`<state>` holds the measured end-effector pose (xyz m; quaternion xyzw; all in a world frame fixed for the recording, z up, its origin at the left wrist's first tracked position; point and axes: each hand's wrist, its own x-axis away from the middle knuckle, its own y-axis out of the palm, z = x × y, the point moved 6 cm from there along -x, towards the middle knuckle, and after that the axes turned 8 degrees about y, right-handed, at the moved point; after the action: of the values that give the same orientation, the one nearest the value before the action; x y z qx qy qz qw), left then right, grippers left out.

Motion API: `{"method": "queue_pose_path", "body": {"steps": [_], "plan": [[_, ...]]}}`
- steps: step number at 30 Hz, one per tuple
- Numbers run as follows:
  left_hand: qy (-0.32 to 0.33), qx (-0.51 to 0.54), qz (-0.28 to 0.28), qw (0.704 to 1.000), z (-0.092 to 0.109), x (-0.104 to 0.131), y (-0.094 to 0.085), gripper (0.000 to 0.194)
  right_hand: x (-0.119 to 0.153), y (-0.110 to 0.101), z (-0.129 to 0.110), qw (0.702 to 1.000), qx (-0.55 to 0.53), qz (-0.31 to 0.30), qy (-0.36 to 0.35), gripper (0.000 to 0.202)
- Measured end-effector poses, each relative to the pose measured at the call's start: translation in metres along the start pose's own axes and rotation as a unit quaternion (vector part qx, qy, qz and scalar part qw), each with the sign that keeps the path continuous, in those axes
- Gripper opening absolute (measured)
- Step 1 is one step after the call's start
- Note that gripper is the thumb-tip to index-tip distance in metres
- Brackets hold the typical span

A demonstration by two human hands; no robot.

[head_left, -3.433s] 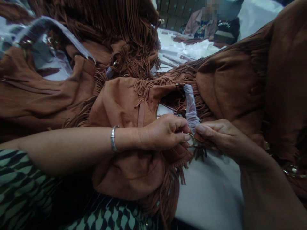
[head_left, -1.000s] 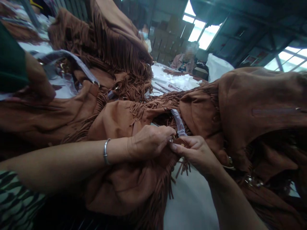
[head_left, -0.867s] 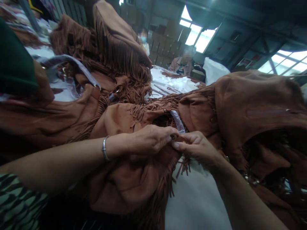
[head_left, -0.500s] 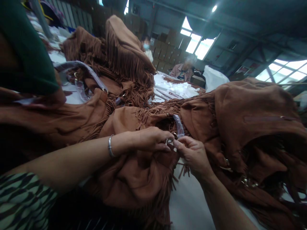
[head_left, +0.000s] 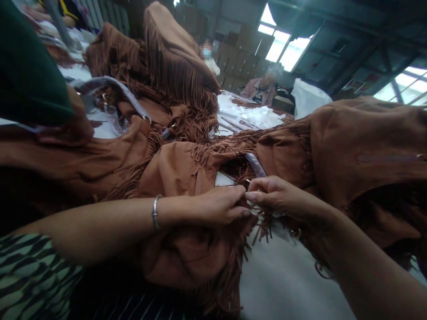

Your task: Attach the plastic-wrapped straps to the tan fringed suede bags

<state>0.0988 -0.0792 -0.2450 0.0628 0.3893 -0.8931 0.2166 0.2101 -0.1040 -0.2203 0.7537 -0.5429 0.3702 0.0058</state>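
Your left hand (head_left: 222,206) — silver bangle (head_left: 155,212) on the wrist — is closed, fingertips pinched at the corner of the brown fringed suede bag (head_left: 187,213) lying on the white table (head_left: 287,280). Your right hand (head_left: 276,195) meets it fingertip to fingertip, also pinched shut on that same corner, where the plastic-wrapped strap (head_left: 258,165) joins; the fitting between the fingers is too hidden to tell.

Alongside: more fringed suede bags — one at right (head_left: 353,151), a heap at rear left (head_left: 167,66). A seated person (head_left: 263,86) at the far end; stacked cartons (head_left: 240,49) behind; a green sleeve (head_left: 26,75) at left.
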Motion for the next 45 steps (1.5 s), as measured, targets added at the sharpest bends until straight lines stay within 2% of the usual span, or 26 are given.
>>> {"method": "queue_pose_path", "body": {"steps": [2, 5, 9, 12, 15, 18, 21, 24, 26, 28, 31, 33, 35, 40, 45], "plan": [[-0.01, 0.04, 0.006, 0.999, -0.001, 0.0, 0.008, 0.018, 0.0, 0.002, 0.001, 1.0, 0.03, -0.005, -0.001, 0.037], [0.015, 0.125, 0.025, 0.992, -0.006, -0.002, 0.016, 0.014, 0.001, 0.003, 0.006, 0.998, 0.056, 0.005, -0.006, 0.036], [-0.013, 0.269, 0.069, 0.961, -0.018, -0.003, 0.015, 0.015, 0.005, 0.001, 0.009, 0.995, 0.093, 0.026, -0.036, 0.035], [-0.079, 0.413, 0.023, 0.907, -0.023, -0.002, 0.021, 0.015, 0.009, -0.002, 0.006, 0.989, 0.12, 0.051, -0.067, 0.031], [-0.158, 0.547, -0.019, 0.822, -0.023, 0.0, 0.028, 0.022, 0.014, -0.003, 0.003, 0.983, 0.144, 0.082, -0.076, 0.029], [-0.204, 0.627, 0.009, 0.752, -0.024, 0.0, 0.033, 0.02, 0.018, -0.003, 0.0, 0.974, 0.175, 0.114, -0.091, 0.026], [-0.216, 0.67, 0.026, 0.71, -0.025, 0.0, 0.037, 0.017, 0.024, -0.001, -0.008, 0.948, 0.238, 0.164, -0.136, 0.02], [-0.209, 0.703, 0.0, 0.68, -0.021, -0.001, 0.039, 0.021, 0.031, 0.005, -0.016, 0.907, 0.316, 0.225, -0.162, 0.017], [-0.22, 0.702, -0.01, 0.678, -0.02, 0.0, 0.04, 0.024, 0.035, 0.01, -0.02, 0.882, 0.36, 0.261, -0.154, 0.014], [-0.247, 0.687, -0.012, 0.684, -0.02, 0.003, 0.043, 0.027, 0.038, 0.014, -0.02, 0.873, 0.378, 0.275, -0.138, 0.012], [-0.242, 0.676, 0.011, 0.696, -0.018, 0.004, 0.043, 0.026, 0.04, 0.016, -0.017, 0.897, 0.351, 0.239, -0.121, 0.013], [-0.196, 0.681, 0.023, 0.705, -0.012, 0.002, 0.039, 0.022, 0.042, 0.015, -0.015, 0.919, 0.322, 0.197, -0.119, 0.016], [-0.15, 0.686, 0.01, 0.711, -0.006, 0.0, 0.037, 0.02, 0.047, 0.01, -0.013, 0.933, 0.295, 0.172, -0.114, 0.017], [-0.134, 0.695, -0.015, 0.706, -0.005, 0.003, 0.035, 0.022, 0.059, -0.008, -0.009, 0.949, 0.239, 0.189, -0.085, 0.025], [-0.126, 0.703, -0.03, 0.7, -0.005, 0.005, 0.039, 0.027, 0.059, -0.01, -0.015, 0.949, 0.233, 0.186, -0.101, 0.027]]}}
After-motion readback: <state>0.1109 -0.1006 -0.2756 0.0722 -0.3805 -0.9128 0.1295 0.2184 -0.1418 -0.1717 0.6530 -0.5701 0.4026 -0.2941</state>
